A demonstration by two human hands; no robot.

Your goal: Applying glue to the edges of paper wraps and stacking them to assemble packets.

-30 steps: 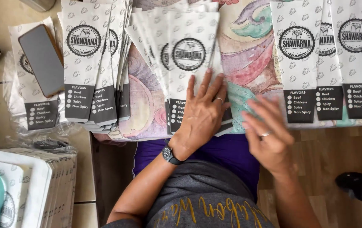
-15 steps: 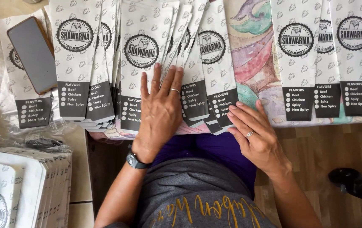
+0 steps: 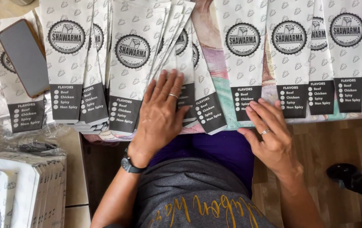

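Head view: the left hand (image 3: 159, 114) has slid left and now lies flat, fingers spread, on the fanned paper bags (image 3: 176, 63) on the worktop (image 3: 219, 97). The right hand (image 3: 271, 135), fingers loosely open, has come up to touch another bag (image 3: 243, 63).

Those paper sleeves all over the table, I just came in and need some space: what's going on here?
A seated person has both hands on printed white paper sleeves. The left hand lies flat on a fanned stack of sleeves; the right hand touches the bottom edge of a single sleeve beside it. More sleeves lie in a row to the right, and a phone rests on the far-left one.
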